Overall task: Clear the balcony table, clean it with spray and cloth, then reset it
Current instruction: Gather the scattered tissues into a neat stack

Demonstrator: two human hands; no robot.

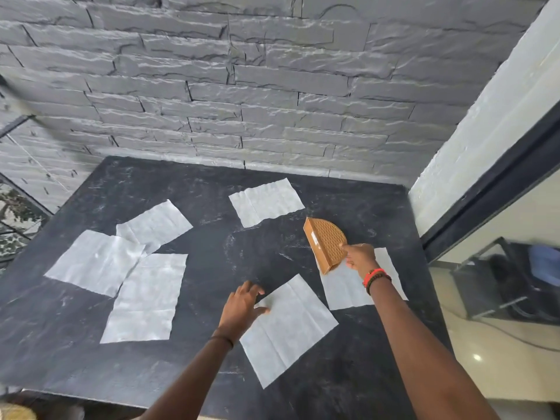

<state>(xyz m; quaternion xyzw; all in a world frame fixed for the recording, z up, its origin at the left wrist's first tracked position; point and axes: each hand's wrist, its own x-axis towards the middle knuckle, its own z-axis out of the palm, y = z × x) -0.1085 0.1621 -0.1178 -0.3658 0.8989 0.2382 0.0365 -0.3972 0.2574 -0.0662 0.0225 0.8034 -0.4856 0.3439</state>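
Note:
Several white paper napkins lie spread flat on the dark stone table [230, 256]. My left hand [244, 304] rests with spread fingers on the upper left corner of the nearest napkin [288, 328]. My right hand [360, 257] grips the lower edge of a brown half-round napkin holder [325, 242], which stands tilted at the right side of the table. Another napkin [345, 286] lies under that hand. Three overlapping napkins [127, 265] cover the left side, and one napkin [265, 201] lies near the back.
A grey stone-brick wall [242, 86] runs along the table's far edge. A white pillar [485, 122] and a dark-framed glass door stand to the right. A glass railing [18, 207] borders the left. A dark object [515, 280] sits on the floor behind the glass.

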